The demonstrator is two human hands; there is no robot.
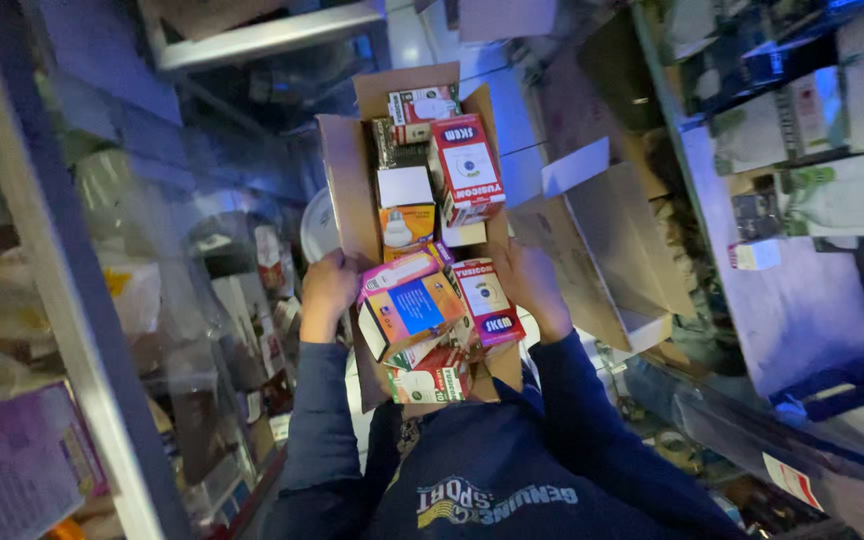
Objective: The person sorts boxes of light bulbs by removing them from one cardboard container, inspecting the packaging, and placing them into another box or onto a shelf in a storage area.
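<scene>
I hold an open cardboard carton against my chest, its flaps spread. It is filled with several small light-bulb boxes, red-and-white and orange-and-blue ones among them. My left hand grips the carton's left wall near the bottom. My right hand grips its right wall beside a red box. Both forearms are in dark blue sleeves.
A narrow aisle runs ahead. Glass-fronted shelves with packaged goods line the left side. On the right stand shelves with more boxed goods and an open empty carton. A metal shelf edge crosses overhead.
</scene>
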